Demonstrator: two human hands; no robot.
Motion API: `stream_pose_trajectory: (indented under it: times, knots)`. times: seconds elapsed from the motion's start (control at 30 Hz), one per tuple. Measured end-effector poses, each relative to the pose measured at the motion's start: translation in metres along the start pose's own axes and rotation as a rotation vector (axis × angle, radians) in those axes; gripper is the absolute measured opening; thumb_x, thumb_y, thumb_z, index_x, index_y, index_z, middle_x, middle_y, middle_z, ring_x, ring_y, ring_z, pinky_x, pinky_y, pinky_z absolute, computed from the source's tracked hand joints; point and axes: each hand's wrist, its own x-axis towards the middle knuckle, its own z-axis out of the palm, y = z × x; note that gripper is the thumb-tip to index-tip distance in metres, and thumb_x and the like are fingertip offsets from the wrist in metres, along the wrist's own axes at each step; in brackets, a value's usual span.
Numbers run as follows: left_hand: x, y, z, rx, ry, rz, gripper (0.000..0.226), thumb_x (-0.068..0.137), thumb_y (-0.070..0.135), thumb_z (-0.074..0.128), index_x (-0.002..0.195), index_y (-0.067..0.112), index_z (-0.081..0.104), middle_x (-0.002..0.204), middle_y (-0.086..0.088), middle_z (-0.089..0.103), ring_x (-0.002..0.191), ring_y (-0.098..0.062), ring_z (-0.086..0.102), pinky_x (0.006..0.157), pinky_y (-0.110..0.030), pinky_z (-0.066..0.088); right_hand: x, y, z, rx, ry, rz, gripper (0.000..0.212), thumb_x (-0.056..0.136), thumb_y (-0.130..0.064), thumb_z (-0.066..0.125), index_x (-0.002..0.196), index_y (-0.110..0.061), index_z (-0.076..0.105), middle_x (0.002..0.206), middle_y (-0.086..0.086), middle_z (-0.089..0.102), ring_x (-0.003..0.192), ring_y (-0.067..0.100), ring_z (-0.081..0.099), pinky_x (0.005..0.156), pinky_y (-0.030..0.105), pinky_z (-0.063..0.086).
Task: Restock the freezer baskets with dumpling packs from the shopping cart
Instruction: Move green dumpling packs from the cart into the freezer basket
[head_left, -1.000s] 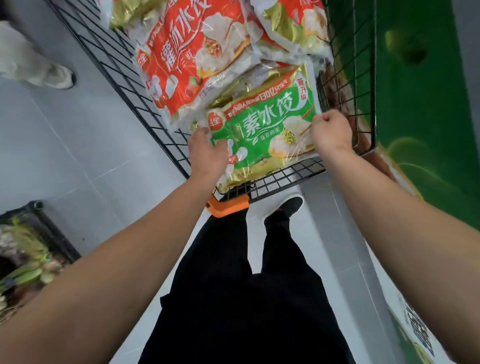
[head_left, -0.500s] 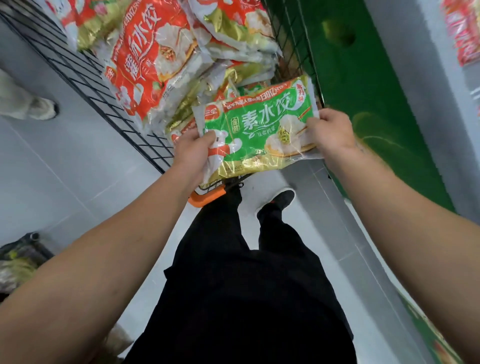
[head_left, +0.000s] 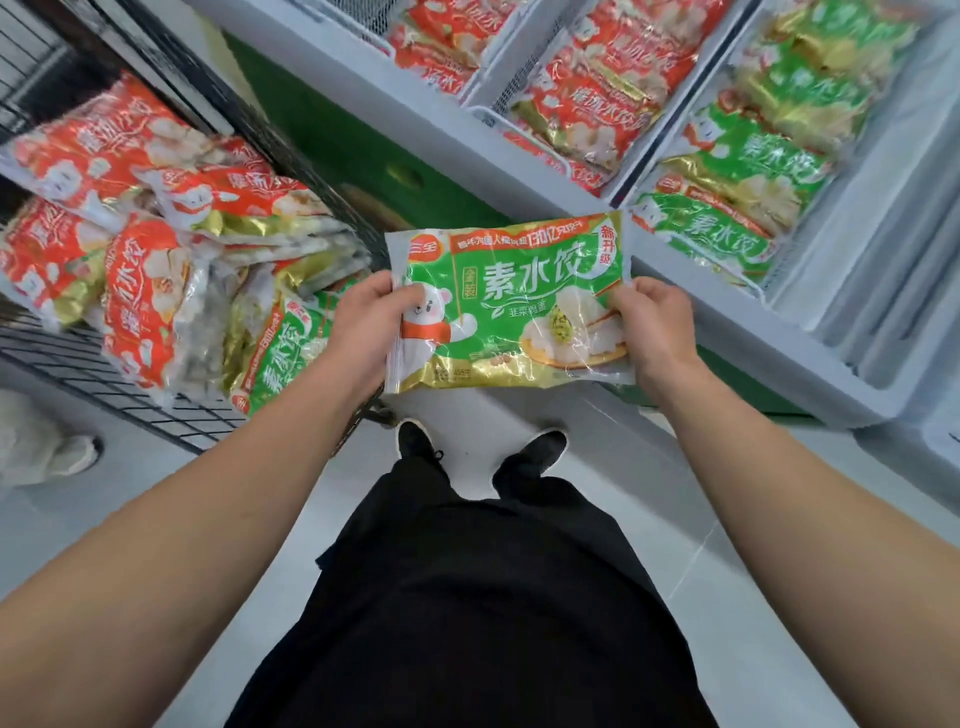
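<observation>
A green dumpling pack (head_left: 519, 306) hangs flat in the air above my feet, between the cart and the freezer. My left hand (head_left: 363, 327) grips its left edge and my right hand (head_left: 657, 332) grips its right edge. The black wire shopping cart (head_left: 130, 384) on the left holds several red dumpling packs (head_left: 145, 291) and another green pack (head_left: 280, 358). On the right, the white freezer (head_left: 779, 364) has a basket with green packs (head_left: 727, 208) and baskets with red packs (head_left: 587, 104).
Grey tiled floor (head_left: 597, 457) lies below, with my black shoes and black trousers in the middle. The freezer's front is green (head_left: 337, 150). A pale shoe of another person (head_left: 47, 452) stands at the far left, beside the cart.
Both hands have lifted the green pack out of the cart and carried it right, toward the freezer. My view has swung right, so the freezer baskets are now in sight.
</observation>
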Motion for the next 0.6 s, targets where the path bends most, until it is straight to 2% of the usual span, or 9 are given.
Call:
stream_pose_trajectory:
  times: [0.07, 0.17, 0.3, 0.37, 0.4, 0.47, 0.57, 0.6]
  knots:
    - [-0.006, 0.008, 0.036, 0.057, -0.046, 0.042, 0.015, 0.09, 0.004, 0.063, 0.103, 0.0, 0.068, 0.102, -0.013, 0.076, 0.096, -0.032, 0.074, 0.086, -0.056, 0.058, 0.004, 0.004, -0.036, 0.048, 0.032, -0.017, 0.017, 0.067, -0.031, 0.064, 0.076, -0.017, 0.061, 0.07, 0.01, 0.058, 0.065, 0.023, 0.057, 0.071, 0.055, 0.054]
    - [-0.009, 0.019, 0.085, 0.133, -0.078, 0.085, 0.006, 0.091, 0.007, 0.066, 0.094, 0.003, 0.07, 0.1, -0.016, 0.076, 0.096, -0.037, 0.073, 0.085, -0.058, 0.058, 0.013, 0.012, -0.084, 0.139, 0.079, -0.02, 0.015, 0.069, -0.031, 0.066, 0.076, -0.017, 0.064, 0.071, 0.009, 0.062, 0.068, 0.027, 0.06, 0.076, 0.06, 0.053]
    - [-0.005, 0.03, 0.134, 0.212, -0.126, 0.134, 0.023, 0.088, 0.013, 0.07, 0.098, -0.008, 0.068, 0.102, -0.029, 0.071, 0.092, -0.041, 0.071, 0.084, -0.064, 0.055, 0.022, 0.02, -0.128, 0.208, 0.146, -0.015, 0.012, 0.069, -0.031, 0.066, 0.066, -0.02, 0.064, 0.069, 0.008, 0.063, 0.069, 0.029, 0.062, 0.076, 0.065, 0.052]
    - [0.002, 0.037, 0.163, 0.254, -0.173, 0.164, 0.042, 0.075, 0.025, 0.078, 0.092, -0.011, 0.064, 0.103, -0.039, 0.064, 0.083, -0.036, 0.066, 0.082, -0.069, 0.051, 0.027, 0.02, -0.153, 0.241, 0.201, -0.014, 0.011, 0.069, -0.032, 0.066, 0.067, -0.022, 0.065, 0.07, 0.009, 0.06, 0.068, 0.028, 0.059, 0.073, 0.065, 0.054]
    - [0.007, 0.039, 0.174, 0.261, -0.191, 0.176, 0.051, 0.067, 0.032, 0.08, 0.091, -0.01, 0.064, 0.1, -0.04, 0.063, 0.081, -0.033, 0.062, 0.082, -0.07, 0.049, 0.029, 0.02, -0.162, 0.247, 0.221, -0.013, 0.011, 0.069, -0.033, 0.065, 0.07, -0.022, 0.064, 0.07, 0.009, 0.058, 0.067, 0.026, 0.057, 0.072, 0.061, 0.055]
    - [0.019, 0.045, 0.195, 0.282, -0.226, 0.187, 0.059, 0.063, 0.036, 0.079, 0.094, -0.012, 0.063, 0.089, -0.03, 0.064, 0.078, -0.031, 0.059, 0.08, -0.07, 0.049, 0.035, 0.021, -0.176, 0.231, 0.261, -0.021, 0.015, 0.073, -0.032, 0.063, 0.075, -0.017, 0.063, 0.071, 0.009, 0.055, 0.066, 0.023, 0.054, 0.067, 0.049, 0.052]
    - [0.038, 0.058, 0.227, 0.357, -0.226, 0.196, 0.034, 0.076, 0.025, 0.077, 0.085, -0.007, 0.068, 0.087, -0.028, 0.067, 0.078, -0.03, 0.062, 0.083, -0.06, 0.055, 0.051, 0.024, -0.191, 0.23, 0.316, -0.013, 0.016, 0.078, -0.029, 0.061, 0.074, -0.013, 0.063, 0.069, 0.008, 0.054, 0.066, 0.021, 0.053, 0.065, 0.041, 0.047]
    - [0.046, 0.061, 0.238, 0.38, -0.232, 0.202, 0.034, 0.077, 0.025, 0.076, 0.084, -0.007, 0.068, 0.086, -0.027, 0.067, 0.079, -0.029, 0.062, 0.082, -0.054, 0.055, 0.057, 0.024, -0.194, 0.23, 0.327, -0.005, 0.014, 0.078, -0.027, 0.06, 0.075, -0.014, 0.062, 0.069, 0.008, 0.052, 0.066, 0.021, 0.052, 0.065, 0.039, 0.045]
